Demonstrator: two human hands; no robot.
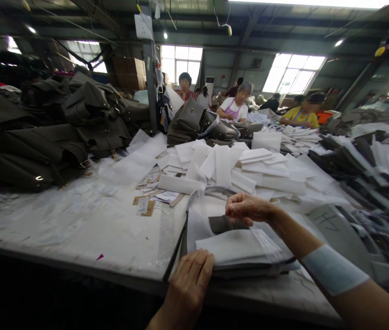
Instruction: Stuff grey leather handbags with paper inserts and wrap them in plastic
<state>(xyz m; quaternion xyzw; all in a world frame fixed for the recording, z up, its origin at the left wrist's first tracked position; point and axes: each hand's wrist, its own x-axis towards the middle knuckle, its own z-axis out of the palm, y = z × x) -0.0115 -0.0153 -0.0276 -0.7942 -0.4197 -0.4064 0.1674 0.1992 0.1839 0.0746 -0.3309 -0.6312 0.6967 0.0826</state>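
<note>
A flat dark bag lies at the table's near edge, with white wrapping sheets laid over it. My left hand rests with closed fingers on the near left corner of that stack. My right hand hovers above the far side with its fingers pinched together on a thin clear plastic film that runs down to the stack. A dark strap piece shows beside the white sheets, just under my right hand.
Many folded white sheets cover the middle of the table. Dark bags are piled at the left, more dark pieces and sheets at the right. Paper tags lie loose. Other people sit at the far end.
</note>
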